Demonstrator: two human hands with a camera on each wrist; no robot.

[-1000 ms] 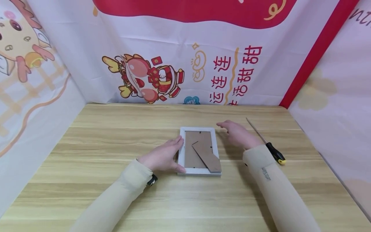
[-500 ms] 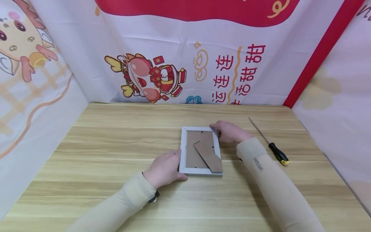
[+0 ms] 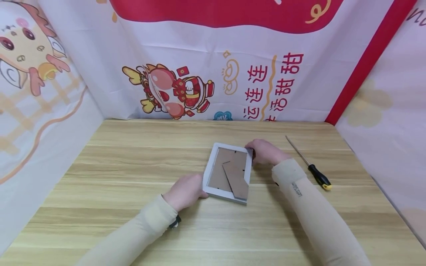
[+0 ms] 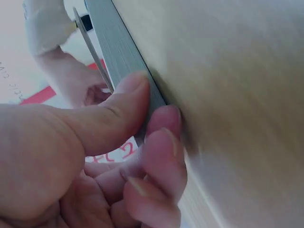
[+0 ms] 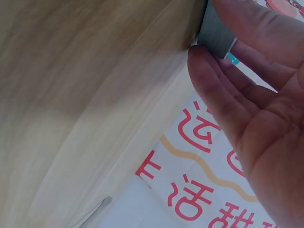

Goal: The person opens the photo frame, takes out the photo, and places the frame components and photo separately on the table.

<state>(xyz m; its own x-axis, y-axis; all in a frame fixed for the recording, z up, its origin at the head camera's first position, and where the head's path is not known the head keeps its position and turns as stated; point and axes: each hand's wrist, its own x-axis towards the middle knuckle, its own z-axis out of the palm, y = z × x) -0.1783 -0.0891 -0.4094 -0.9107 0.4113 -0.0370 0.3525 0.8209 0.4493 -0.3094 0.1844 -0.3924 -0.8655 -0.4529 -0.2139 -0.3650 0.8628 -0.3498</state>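
The left hand (image 3: 186, 192) grips the near-left corner of a white rectangular picture frame with a brown backing board (image 3: 226, 173); the right hand (image 3: 264, 152) grips its far-right corner. The frame spans both grips, with a black-and-yellow-handled metal screwdriver (image 3: 315, 173) right of the right grip.

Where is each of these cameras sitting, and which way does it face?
Head: worn on the head, facing forward and down at the table, picture frame and screwdriver; left hand, right hand and both sleeves show.
Left wrist: on that wrist, facing the picture frame's edge; left hand close up, the right hand and sleeve beyond.
Right wrist: on that wrist, facing the picture frame's corner, table and backdrop; only the right hand shows.
Shared: head and right wrist both show the backdrop's red characters.
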